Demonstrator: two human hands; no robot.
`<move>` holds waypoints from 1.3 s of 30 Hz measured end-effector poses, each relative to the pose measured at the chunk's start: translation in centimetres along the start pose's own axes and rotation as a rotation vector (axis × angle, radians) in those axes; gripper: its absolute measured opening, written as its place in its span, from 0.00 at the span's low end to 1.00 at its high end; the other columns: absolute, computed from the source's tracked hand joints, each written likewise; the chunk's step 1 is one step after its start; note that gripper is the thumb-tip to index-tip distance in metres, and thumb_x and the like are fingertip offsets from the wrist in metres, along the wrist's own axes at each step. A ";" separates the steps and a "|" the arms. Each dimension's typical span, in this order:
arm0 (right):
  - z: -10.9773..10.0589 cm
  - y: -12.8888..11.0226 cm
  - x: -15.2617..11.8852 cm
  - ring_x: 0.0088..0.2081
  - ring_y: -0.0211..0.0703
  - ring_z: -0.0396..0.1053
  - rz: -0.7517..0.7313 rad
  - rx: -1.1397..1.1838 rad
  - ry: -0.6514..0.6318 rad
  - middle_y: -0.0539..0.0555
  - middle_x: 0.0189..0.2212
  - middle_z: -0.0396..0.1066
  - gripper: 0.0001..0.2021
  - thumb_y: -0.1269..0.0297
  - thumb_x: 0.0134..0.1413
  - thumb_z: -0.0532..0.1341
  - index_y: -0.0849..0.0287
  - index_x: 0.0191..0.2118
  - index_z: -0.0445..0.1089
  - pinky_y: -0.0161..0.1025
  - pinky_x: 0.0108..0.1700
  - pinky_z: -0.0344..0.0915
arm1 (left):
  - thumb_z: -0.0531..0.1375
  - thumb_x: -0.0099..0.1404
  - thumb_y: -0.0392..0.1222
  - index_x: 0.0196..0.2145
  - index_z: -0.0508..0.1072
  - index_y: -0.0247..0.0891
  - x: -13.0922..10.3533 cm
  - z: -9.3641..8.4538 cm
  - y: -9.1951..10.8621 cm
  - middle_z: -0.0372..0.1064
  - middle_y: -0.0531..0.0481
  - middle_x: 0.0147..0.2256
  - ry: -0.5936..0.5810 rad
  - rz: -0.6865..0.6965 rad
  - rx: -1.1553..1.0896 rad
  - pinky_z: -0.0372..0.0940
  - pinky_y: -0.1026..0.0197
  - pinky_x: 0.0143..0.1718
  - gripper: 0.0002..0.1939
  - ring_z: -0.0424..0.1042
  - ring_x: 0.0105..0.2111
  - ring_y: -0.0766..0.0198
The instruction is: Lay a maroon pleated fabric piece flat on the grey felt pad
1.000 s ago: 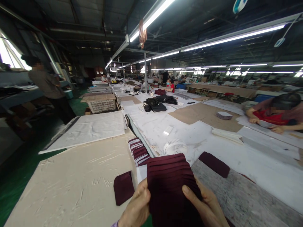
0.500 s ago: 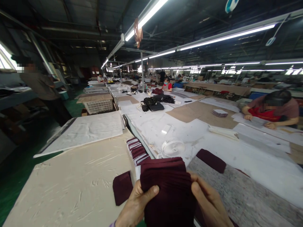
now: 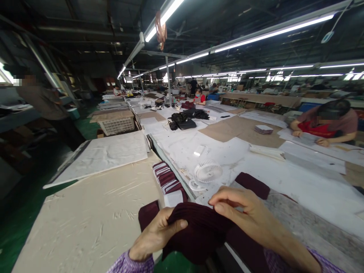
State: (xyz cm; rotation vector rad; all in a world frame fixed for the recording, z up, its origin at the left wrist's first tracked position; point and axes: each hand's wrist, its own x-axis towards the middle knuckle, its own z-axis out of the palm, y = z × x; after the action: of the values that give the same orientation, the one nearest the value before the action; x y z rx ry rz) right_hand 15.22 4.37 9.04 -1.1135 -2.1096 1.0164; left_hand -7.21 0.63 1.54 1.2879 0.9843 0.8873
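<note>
My left hand (image 3: 156, 231) grips a stack of dark maroon fabric pieces (image 3: 196, 231), thumb on top and fingers underneath. The stack bends, and its layered edges are fanned along the top. At the stack's far right edge, my right hand (image 3: 241, 208) has thumb and forefinger closed together at the layers; how many it pinches is hidden. Partly behind my left hand, a maroon piece (image 3: 148, 214) lies on the beige-covered table (image 3: 93, 212). Beyond the stack runs a row of maroon and white bundles (image 3: 167, 178). Another maroon pile (image 3: 251, 184) rests right of my right hand.
A small white fan (image 3: 207, 171) stands on the long white-covered table (image 3: 227, 151). Dark garments (image 3: 184, 120) lie farther back. One person (image 3: 327, 125) works across the table on the right; another person (image 3: 42, 102) stands at the left. A plastic crate (image 3: 116, 125) sits beyond the left tables.
The stack has tipped from upright to flatter and lower, bending as its layers fan. My right hand has moved up and left from its right side to the far edge.
</note>
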 end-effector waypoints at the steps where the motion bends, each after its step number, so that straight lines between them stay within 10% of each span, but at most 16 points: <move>1: -0.1 -0.2 0.2 0.27 0.39 0.67 0.017 0.012 -0.040 0.49 0.26 0.73 0.10 0.59 0.56 0.58 0.54 0.31 0.74 0.35 0.27 0.59 | 0.59 0.62 0.46 0.47 0.76 0.42 0.0 -0.1 0.0 0.77 0.47 0.41 -0.011 0.006 0.004 0.65 0.60 0.43 0.16 0.73 0.40 0.56; 12: 1.1 -0.2 1.4 0.24 0.32 0.61 0.194 0.400 -0.404 0.46 0.24 0.63 0.08 0.59 0.58 0.57 0.59 0.35 0.65 0.30 0.26 0.58 | 0.61 0.61 0.42 0.46 0.76 0.43 0.4 -1.3 -0.9 0.77 0.49 0.41 -0.126 0.100 -0.011 0.65 0.62 0.45 0.15 0.73 0.40 0.62; 23: 0.0 0.3 0.2 0.36 0.40 0.69 -0.028 0.028 -0.078 0.52 0.40 0.71 0.11 0.58 0.57 0.58 0.51 0.45 0.69 0.35 0.33 0.64 | 0.62 0.60 0.39 0.45 0.76 0.43 0.3 -1.3 -1.9 0.77 0.50 0.41 -0.018 0.085 -0.183 0.64 0.61 0.47 0.14 0.73 0.41 0.61; 31: 0.3 -0.1 -0.5 0.26 0.37 0.64 -0.026 -0.041 0.172 0.47 0.21 0.66 0.12 0.61 0.57 0.56 0.56 0.24 0.66 0.36 0.30 0.59 | 0.65 0.56 0.36 0.40 0.77 0.45 -0.1 -1.2 -3.5 0.78 0.53 0.37 0.248 0.025 -0.495 0.66 0.61 0.45 0.13 0.75 0.37 0.63; 39: 0.9 0.9 -0.7 0.28 0.36 0.68 0.020 0.167 0.225 0.47 0.28 0.70 0.06 0.61 0.53 0.59 0.53 0.37 0.69 0.32 0.29 0.64 | 0.68 0.52 0.37 0.37 0.78 0.46 -0.3 -0.7 -3.5 0.79 0.54 0.34 0.288 0.041 -0.568 0.67 0.60 0.46 0.13 0.76 0.35 0.63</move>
State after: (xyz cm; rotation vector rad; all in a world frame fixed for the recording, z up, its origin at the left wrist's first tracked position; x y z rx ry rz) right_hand 15.35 3.83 7.70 -1.1125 -1.8064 1.0064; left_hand -7.98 0.25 -1.89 0.7114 0.8393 1.2980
